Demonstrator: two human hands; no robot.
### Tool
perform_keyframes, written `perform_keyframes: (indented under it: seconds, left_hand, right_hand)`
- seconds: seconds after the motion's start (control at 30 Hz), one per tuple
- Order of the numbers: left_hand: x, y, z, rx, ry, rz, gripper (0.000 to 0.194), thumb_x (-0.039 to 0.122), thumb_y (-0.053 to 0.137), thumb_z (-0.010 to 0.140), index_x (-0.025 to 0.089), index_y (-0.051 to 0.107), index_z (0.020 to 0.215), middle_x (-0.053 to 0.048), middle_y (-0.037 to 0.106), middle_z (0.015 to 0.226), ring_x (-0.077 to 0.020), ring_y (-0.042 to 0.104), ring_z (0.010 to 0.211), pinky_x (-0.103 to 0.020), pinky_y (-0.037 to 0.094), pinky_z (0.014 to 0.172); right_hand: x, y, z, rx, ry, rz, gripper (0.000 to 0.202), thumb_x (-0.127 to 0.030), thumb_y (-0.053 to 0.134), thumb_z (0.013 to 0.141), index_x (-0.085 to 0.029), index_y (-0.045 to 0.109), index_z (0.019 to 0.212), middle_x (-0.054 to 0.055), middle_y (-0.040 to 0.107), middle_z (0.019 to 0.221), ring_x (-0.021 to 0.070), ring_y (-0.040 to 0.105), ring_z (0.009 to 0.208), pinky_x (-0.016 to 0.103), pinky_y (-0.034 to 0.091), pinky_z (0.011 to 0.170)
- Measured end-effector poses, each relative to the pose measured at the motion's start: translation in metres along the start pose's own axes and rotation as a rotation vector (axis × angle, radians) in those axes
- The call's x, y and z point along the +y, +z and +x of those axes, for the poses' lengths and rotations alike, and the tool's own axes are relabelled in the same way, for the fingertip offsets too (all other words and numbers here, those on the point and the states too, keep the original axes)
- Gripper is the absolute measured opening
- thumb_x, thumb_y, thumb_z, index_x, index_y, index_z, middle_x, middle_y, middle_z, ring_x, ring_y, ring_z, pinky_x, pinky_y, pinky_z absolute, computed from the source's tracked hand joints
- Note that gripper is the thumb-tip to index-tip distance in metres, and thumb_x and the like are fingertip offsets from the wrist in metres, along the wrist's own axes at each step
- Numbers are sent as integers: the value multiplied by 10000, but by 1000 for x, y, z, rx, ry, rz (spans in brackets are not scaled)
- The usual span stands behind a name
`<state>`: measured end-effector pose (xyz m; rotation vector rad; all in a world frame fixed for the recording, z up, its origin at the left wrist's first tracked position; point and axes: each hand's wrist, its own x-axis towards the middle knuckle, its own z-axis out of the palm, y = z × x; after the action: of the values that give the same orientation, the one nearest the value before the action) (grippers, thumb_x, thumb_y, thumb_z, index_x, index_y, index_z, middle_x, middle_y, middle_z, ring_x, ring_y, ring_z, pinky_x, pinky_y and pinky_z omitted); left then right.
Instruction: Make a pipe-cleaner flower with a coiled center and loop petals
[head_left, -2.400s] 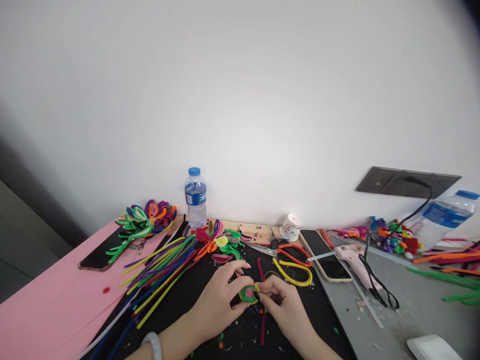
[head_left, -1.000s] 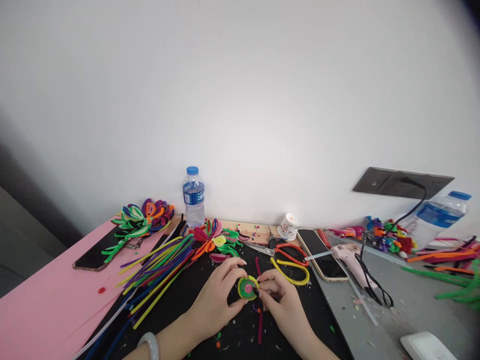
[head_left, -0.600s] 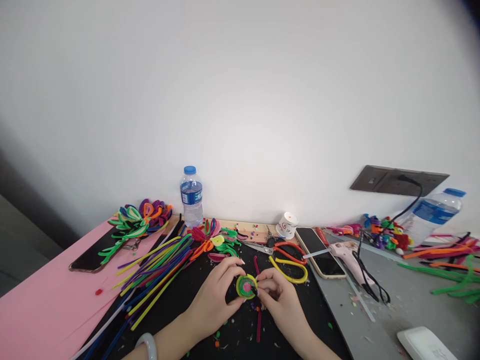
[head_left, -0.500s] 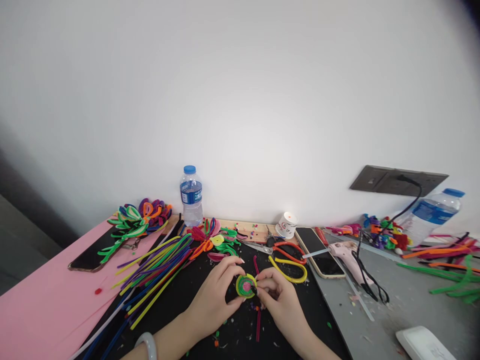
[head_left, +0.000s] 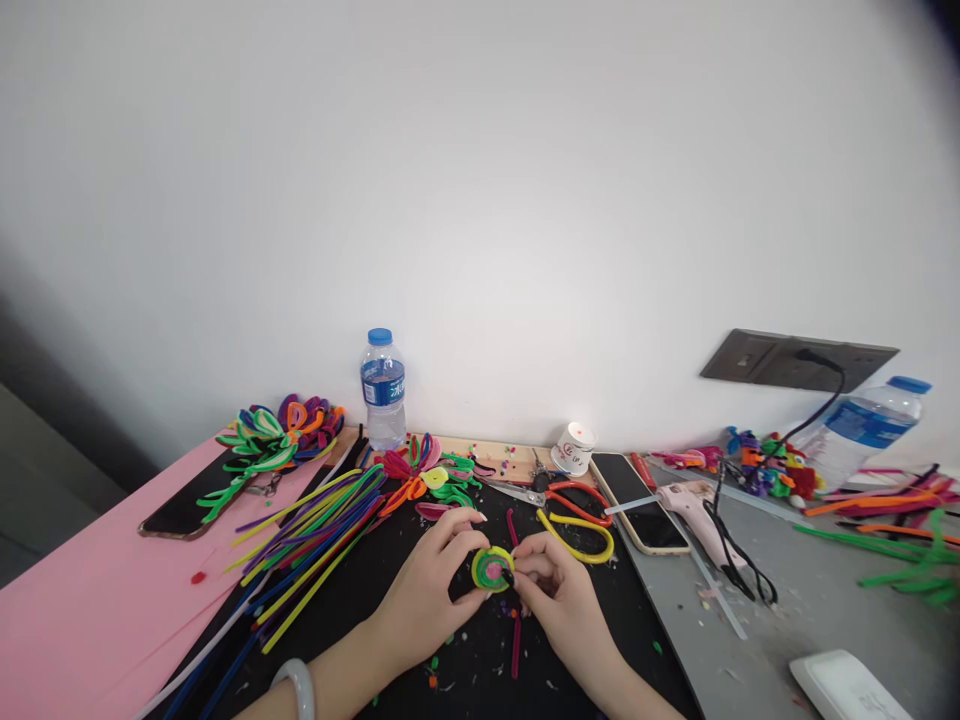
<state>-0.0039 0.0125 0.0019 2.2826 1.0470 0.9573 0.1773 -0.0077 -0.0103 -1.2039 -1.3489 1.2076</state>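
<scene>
Head | two bottles [head_left: 384,385], two phones [head_left: 654,530] (green stem [head_left: 231,491] crosses one), one glue gun [head_left: 701,522] around | left hand [head_left: 427,585] grasps one coil [head_left: 491,571] | right hand [head_left: 561,598] apparently pinches its edge

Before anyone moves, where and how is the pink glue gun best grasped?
Likely by the handle of the glue gun, from the near side: it slants toward the camera, away from the glue stick lying across the smartphone. Mind the black cord alongside.

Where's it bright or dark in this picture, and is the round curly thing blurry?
Head view: the wall is palest near the middle, greyer toward the left; head view: the top-right corner is dark; head view: the coil shows distinct colour rings, fuzz too small to tell.
</scene>
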Motion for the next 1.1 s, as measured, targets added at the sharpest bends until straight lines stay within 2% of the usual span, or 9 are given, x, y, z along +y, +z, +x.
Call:
perform_keyframes:
  seconds: [0.4, 0.57, 0.67, 0.77, 0.9, 1.0, 1.1]
  left_hand:
    - [1, 0, 1, 15, -4, 0, 264, 106, 591, 723, 231, 527, 947, -82, 485, 1143, -235, 490, 1073, -368, 425, 912]
    - [1, 0, 1, 9, -40, -42, 313, 105, 588, 721, 234, 503, 993, -81, 465, 1194, -239, 443, 1143, -379, 386, 961]
    - [3, -3, 2, -6, -52, -104, 372, 117, 608, 704, 236, 491, 1037, -81, 455, 1205, -237, 455, 1120, -379, 389, 956]
    - [5, -4, 3, -61, -89, -218, 426, 127, 642, 675, 229, 481, 1056, -70, 476, 1151, -187, 539, 901, -337, 453, 837]
    - [2, 1, 4, -41, -219, -437, 263, 214, 542, 796, 203, 466, 1047, -23, 544, 885, -132, 531, 672, -244, 453, 595]
    - [-1, 6, 4, -70, -288, -611, 178, 246, 506, 831, 189, 484, 998, 1, 540, 794, -116, 517, 633, -217, 434, 557]
    - [-3, 8, 4, -76, -331, -694, 157, 270, 539, 817, 181, 500, 941, 9, 538, 768, -115, 506, 644, -217, 433, 573]
  right_hand:
    - [3, 0, 0, 3, -6, 2, 223, -347, 635, 742, -195, 483, 806, -44, 532, 577, 93, 460, 473, 203, 374, 453]
    - [-1, 1, 1, 6, 11, 20, 232, -355, 632, 741, -198, 474, 807, -61, 512, 550, 89, 439, 452, 200, 368, 451]
    - [0, 0, 1, 1, 12, 2, 225, -352, 629, 744, -196, 482, 812, -62, 516, 546, 87, 440, 445, 199, 366, 449]
    - [2, -1, 2, 10, 3, -28, 227, -360, 630, 743, -193, 492, 811, -61, 517, 536, 90, 448, 443, 202, 362, 446]
    - [1, -1, 2, 16, 1, -50, 234, -371, 631, 738, -193, 497, 809, -45, 545, 556, 101, 471, 458, 207, 373, 448]
    - [0, -1, 1, 18, -9, -78, 217, -359, 625, 742, -192, 504, 810, -43, 542, 554, 102, 470, 456, 209, 378, 446]
    - [0, -1, 1, 16, -21, -98, 186, -330, 614, 752, -192, 505, 814, -46, 529, 549, 99, 463, 455, 208, 375, 444]
